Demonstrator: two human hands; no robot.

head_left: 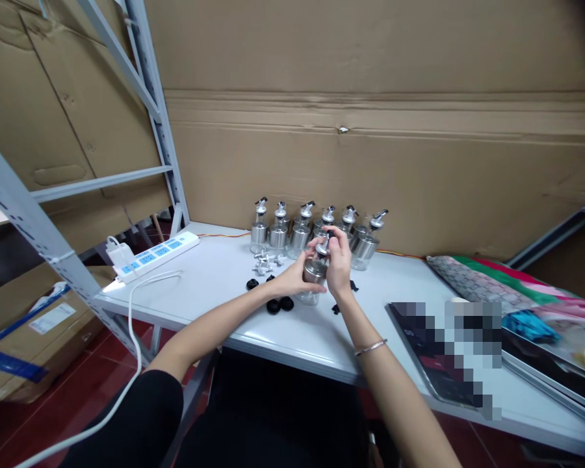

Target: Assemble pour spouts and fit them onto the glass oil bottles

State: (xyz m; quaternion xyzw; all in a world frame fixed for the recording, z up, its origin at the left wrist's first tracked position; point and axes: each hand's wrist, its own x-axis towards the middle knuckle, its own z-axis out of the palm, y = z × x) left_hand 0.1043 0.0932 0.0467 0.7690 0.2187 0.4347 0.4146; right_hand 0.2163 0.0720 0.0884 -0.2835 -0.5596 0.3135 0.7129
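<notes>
Gripping one bottle (314,270) — left fingers (312,286) around its middle, right fingers (342,242) around its spout (324,246).

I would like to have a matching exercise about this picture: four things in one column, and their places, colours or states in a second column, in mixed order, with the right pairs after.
Column one
1. left hand
2. right hand
3. power strip
4. bottle row

Column two
A. standing before the cardboard
B. at the spout
C. around the metal band of the bottle in use
D. white with blue sockets

Right pairs: 1-C, 2-B, 3-D, 4-A
</notes>
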